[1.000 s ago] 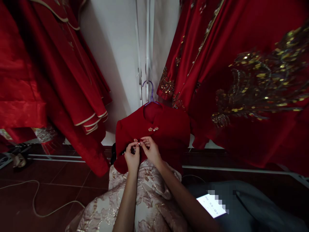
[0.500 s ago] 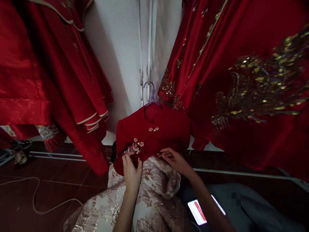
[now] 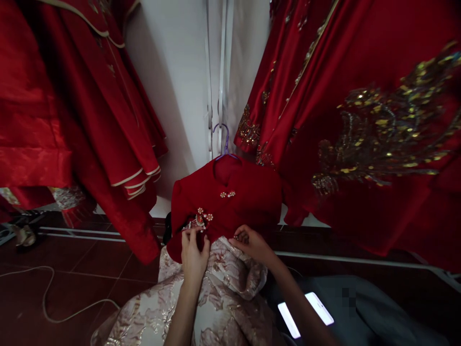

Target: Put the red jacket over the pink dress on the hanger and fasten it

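Looking down from the head view, the small red jacket point(image 3: 226, 202) hangs on a purple hanger point(image 3: 224, 142) from the white rail point(image 3: 218, 72), with a pale brocade skirt point(image 3: 216, 298) spilling below it. The left hand point(image 3: 193, 252) rests on the jacket's lower front just under the beaded tassel clasp point(image 3: 199, 221), fingers together and pressing the cloth, not clearly pinching anything. The right hand point(image 3: 252, 244) is at the jacket's hem, to the right of that clasp, fingertips closed on a small beaded fastener point(image 3: 240, 237). Done well, I judge, the left hand should hold the front flat while the right works the fastener gently. Red gowns point(image 3: 360, 120) crowd the jacket's right side, red skirts point(image 3: 72, 120) its left; the open room lies below the jacket, towards the person.
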Action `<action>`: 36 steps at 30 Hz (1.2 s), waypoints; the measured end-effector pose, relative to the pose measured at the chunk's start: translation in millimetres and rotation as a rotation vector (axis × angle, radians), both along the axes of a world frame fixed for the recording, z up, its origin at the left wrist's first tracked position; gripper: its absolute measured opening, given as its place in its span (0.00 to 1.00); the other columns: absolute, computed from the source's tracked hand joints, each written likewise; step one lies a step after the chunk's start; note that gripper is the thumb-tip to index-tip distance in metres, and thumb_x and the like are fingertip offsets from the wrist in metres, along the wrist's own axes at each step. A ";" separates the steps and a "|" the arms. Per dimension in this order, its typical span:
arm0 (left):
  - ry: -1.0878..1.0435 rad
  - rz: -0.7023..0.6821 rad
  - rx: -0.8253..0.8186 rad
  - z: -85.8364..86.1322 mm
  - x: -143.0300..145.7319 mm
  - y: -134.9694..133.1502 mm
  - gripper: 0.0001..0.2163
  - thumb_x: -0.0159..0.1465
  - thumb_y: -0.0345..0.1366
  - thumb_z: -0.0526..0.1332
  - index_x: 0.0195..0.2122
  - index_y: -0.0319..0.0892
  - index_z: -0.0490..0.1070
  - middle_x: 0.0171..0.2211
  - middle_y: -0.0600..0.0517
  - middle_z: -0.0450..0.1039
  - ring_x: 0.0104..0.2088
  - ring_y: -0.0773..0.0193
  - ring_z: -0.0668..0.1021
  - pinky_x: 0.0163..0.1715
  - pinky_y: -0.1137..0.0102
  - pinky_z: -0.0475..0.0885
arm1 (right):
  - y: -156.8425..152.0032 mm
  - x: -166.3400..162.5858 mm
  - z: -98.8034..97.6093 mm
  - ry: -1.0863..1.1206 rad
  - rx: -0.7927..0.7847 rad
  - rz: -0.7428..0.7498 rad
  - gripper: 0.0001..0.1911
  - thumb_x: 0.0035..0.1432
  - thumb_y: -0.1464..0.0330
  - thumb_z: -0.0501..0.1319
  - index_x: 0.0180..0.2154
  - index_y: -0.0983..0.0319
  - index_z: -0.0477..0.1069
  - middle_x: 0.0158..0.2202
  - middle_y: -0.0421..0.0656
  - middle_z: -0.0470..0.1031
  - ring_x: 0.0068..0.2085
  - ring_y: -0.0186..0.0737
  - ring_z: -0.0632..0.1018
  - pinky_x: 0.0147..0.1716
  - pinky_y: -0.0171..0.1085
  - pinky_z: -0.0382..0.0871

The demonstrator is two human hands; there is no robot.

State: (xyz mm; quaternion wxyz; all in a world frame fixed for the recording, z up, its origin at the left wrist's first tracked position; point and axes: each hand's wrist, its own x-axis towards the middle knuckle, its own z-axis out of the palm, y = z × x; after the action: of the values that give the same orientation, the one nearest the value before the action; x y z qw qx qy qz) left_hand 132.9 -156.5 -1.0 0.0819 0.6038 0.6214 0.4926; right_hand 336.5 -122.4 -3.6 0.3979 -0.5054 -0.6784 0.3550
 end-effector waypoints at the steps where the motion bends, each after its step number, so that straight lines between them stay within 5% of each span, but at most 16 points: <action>1: 0.016 -0.011 -0.015 0.4 -0.6 1.2 0.10 0.59 0.38 0.57 0.41 0.45 0.68 0.41 0.48 0.64 0.45 0.57 0.71 0.43 0.63 0.69 | -0.9 -0.9 0.8 0.004 0.004 -0.002 0.13 0.45 0.62 0.66 0.32 0.62 0.68 0.26 0.39 0.73 0.28 0.33 0.73 0.28 0.33 0.67; 6: -0.047 -0.001 0.018 -0.9 -7.7 9.9 0.06 0.59 0.40 0.58 0.31 0.43 0.66 0.35 0.50 0.64 0.38 0.61 0.72 0.40 0.66 0.68 | -2.4 -2.6 1.2 0.015 -0.016 0.023 0.13 0.45 0.62 0.66 0.32 0.61 0.68 0.27 0.38 0.73 0.28 0.33 0.74 0.29 0.33 0.67; 10: -0.264 0.233 0.184 -5.9 -13.6 11.7 0.10 0.58 0.38 0.58 0.39 0.41 0.64 0.35 0.50 0.63 0.33 0.64 0.70 0.35 0.69 0.68 | -0.7 -3.8 -2.5 0.027 -0.016 0.006 0.13 0.43 0.63 0.66 0.31 0.61 0.68 0.28 0.39 0.74 0.30 0.34 0.74 0.30 0.34 0.68; 13: -0.258 0.171 0.206 -3.4 -13.4 9.0 0.09 0.58 0.37 0.58 0.40 0.41 0.66 0.36 0.50 0.66 0.35 0.64 0.71 0.36 0.70 0.68 | 0.8 -4.9 -5.1 0.042 -0.029 -0.031 0.14 0.43 0.62 0.67 0.31 0.62 0.68 0.26 0.39 0.73 0.29 0.34 0.74 0.29 0.34 0.68; 17: -0.086 -0.074 0.074 8.4 -8.9 10.3 0.09 0.59 0.37 0.56 0.41 0.44 0.68 0.36 0.50 0.70 0.36 0.63 0.74 0.37 0.70 0.68 | 0.6 -1.4 -5.3 0.003 -0.048 -0.104 0.21 0.39 0.62 0.69 0.37 0.62 0.69 0.25 0.38 0.73 0.28 0.35 0.74 0.28 0.34 0.68; 21: 0.133 -0.194 -0.148 20.2 -1.6 16.2 0.09 0.58 0.36 0.58 0.40 0.43 0.65 0.30 0.52 0.72 0.29 0.63 0.76 0.30 0.71 0.67 | -1.2 4.4 -5.4 -0.035 -0.062 -0.037 0.14 0.43 0.61 0.67 0.31 0.61 0.72 0.28 0.41 0.76 0.30 0.37 0.76 0.30 0.35 0.68; 25: 0.380 -0.089 -0.313 34.5 12.3 20.3 0.07 0.58 0.34 0.57 0.38 0.40 0.66 0.29 0.46 0.74 0.29 0.60 0.77 0.28 0.71 0.66 | 0.1 4.3 -0.1 -0.046 0.011 -0.126 0.12 0.42 0.59 0.67 0.27 0.60 0.72 0.27 0.42 0.77 0.28 0.38 0.76 0.28 0.36 0.69; 30: 0.488 0.003 -0.382 51.0 28.2 28.7 0.13 0.57 0.33 0.57 0.43 0.37 0.65 0.28 0.41 0.74 0.30 0.54 0.78 0.26 0.70 0.65 | 6.9 -13.5 40.3 0.201 0.057 -0.288 0.17 0.45 0.55 0.65 0.31 0.61 0.72 0.26 0.44 0.77 0.24 0.39 0.77 0.19 0.34 0.67; 33: 0.478 0.024 -0.391 46.1 32.2 27.6 0.14 0.58 0.32 0.55 0.46 0.36 0.63 0.30 0.41 0.74 0.29 0.54 0.78 0.25 0.70 0.64 | 9.7 -37.8 57.9 0.393 0.020 -0.214 0.19 0.45 0.54 0.65 0.34 0.62 0.72 0.30 0.46 0.78 0.27 0.42 0.79 0.19 0.34 0.70; 36: 0.358 0.000 -0.327 30.2 31.3 21.1 0.11 0.61 0.34 0.54 0.44 0.40 0.64 0.33 0.43 0.74 0.28 0.58 0.77 0.24 0.71 0.62 | 10.7 -64.1 44.0 0.465 -0.013 -0.159 0.19 0.45 0.55 0.65 0.35 0.62 0.72 0.33 0.46 0.79 0.30 0.43 0.80 0.21 0.35 0.73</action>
State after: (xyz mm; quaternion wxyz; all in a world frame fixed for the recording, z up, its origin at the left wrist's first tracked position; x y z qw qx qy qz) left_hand 164.2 -135.4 29.2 0.0671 0.6601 0.6975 0.2705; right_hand 272.4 -111.6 40.4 0.5669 -0.4646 -0.5243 0.4335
